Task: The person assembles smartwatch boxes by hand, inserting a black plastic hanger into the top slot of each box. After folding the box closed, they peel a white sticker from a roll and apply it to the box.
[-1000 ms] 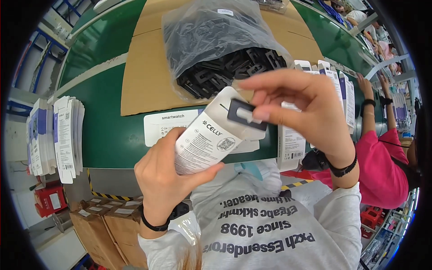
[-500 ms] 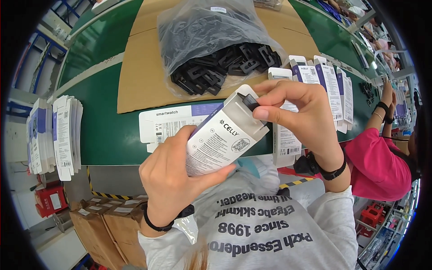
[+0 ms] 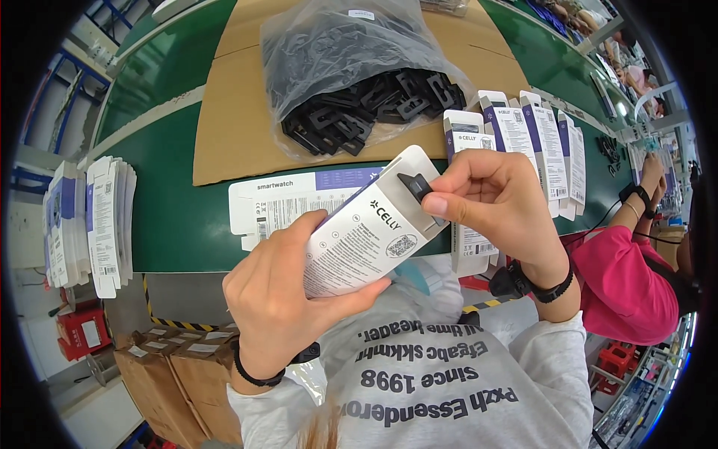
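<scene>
A white-and-purple rectangular cardboard box (image 3: 359, 247) is held tilted above the near edge of the green tabletop (image 3: 179, 224), clasped between thumb and fingers of the left hand (image 3: 273, 295). At its open end, a small black plastic piece (image 3: 416, 188) is pinched between thumb and forefinger of the right hand (image 3: 499, 200). Behind, a flat white-and-purple carton (image 3: 280, 200) is partly covered by the box. Farther back, a grey translucent bag (image 3: 325, 60) of loose black plastic pieces (image 3: 407, 103) is laid on a brown cardboard sheet (image 3: 232, 127). White-and-purple boxes (image 3: 512, 135) are lined up to the right, the nearest partly hidden by the right hand; by the left edge, flat cartons (image 3: 105, 224) are stacked.
</scene>
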A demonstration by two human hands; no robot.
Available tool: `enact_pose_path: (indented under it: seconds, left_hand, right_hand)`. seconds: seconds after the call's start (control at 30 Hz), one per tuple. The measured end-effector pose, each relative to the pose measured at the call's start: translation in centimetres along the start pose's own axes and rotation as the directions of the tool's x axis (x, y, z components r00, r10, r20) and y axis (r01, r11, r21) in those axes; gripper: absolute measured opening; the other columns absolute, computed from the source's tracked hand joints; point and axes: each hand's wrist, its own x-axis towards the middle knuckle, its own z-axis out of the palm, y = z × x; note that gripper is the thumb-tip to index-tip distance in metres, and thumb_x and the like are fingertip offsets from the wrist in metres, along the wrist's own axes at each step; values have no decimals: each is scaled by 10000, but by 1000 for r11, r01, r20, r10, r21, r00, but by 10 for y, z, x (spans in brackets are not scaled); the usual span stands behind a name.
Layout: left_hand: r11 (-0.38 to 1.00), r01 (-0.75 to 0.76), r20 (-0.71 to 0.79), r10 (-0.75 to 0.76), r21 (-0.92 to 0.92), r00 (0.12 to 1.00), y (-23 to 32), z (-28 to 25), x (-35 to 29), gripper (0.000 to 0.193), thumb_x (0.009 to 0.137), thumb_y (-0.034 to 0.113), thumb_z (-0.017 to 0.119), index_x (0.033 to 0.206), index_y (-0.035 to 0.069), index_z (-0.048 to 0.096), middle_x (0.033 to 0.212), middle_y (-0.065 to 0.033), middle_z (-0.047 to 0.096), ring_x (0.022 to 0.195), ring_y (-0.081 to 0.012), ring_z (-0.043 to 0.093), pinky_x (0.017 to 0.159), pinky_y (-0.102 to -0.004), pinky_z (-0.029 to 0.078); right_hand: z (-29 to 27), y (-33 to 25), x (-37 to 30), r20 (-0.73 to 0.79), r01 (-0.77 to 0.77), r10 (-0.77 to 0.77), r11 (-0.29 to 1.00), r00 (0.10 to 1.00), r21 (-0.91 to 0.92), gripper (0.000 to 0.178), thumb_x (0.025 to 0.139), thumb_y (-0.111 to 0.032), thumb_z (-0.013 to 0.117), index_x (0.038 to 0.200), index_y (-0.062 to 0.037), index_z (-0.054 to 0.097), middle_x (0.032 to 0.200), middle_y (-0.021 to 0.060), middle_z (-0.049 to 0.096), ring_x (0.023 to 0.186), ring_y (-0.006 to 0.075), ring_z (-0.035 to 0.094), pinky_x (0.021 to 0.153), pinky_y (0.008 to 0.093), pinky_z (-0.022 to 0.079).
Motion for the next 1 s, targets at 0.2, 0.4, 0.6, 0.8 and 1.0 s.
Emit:
enact_pose_path:
  seconds: [0.2, 0.4, 0.6, 0.8, 1.0]
  left_hand:
    - [986, -146, -71, 152, 76, 986, -1, 4, 3, 678, 567, 396, 920, 1034, -8, 640, 754, -109, 658, 616, -241, 661, 535, -327, 534]
    - [978, -161, -15, 165, 135, 986, 2, 1, 1, 675, 567, 398, 914, 1034, -3, 639, 721, -91, 635, 577, -225, 629, 509, -327, 517]
    - [980, -143, 4, 143, 140, 990, -2, 14, 1, 683, 562, 413, 910, 1040, 6, 639, 744, -89, 644, 602, -223, 638, 532, -319, 523]
    - [977, -168, 3, 169, 133, 986, 1, 14, 2, 691, 569, 420, 904, 1056, 11, 635, 738, -83, 633, 604, -219, 630, 533, -322, 518]
    - [972, -169, 30, 166, 164, 986, 6, 17, 7, 685, 571, 413, 904, 1055, 9, 635, 718, -78, 616, 592, -220, 620, 524, -325, 510]
  right_hand:
    - [6, 13, 6, -105, 252, -251, 968, 962, -11, 293, 819, 19, 764, 1075, 52, 624, 965, 59, 698, 907, 129, 679, 796, 236, 566]
    - [-11, -2, 10, 299, -110, 95, 993, 950, 31, 512, 833, 27, 738, 1294, 66, 519, 1098, 81, 674, 1040, 134, 645, 861, 249, 551]
    - [-2, 19, 8, 185, 2, 6, 999, 983, -42, 424, 890, -38, 706, 1267, 63, 541, 1095, 88, 673, 1004, 116, 640, 844, 250, 546]
    - [-2, 18, -1, 182, 42, -27, 996, 983, -77, 361, 938, -104, 669, 1241, 56, 553, 1087, 75, 662, 967, 113, 630, 827, 259, 538]
    - [-1, 37, 0, 64, 144, -135, 972, 989, -183, 302, 962, -118, 638, 1219, 27, 573, 1089, 53, 659, 996, 85, 598, 851, 257, 511]
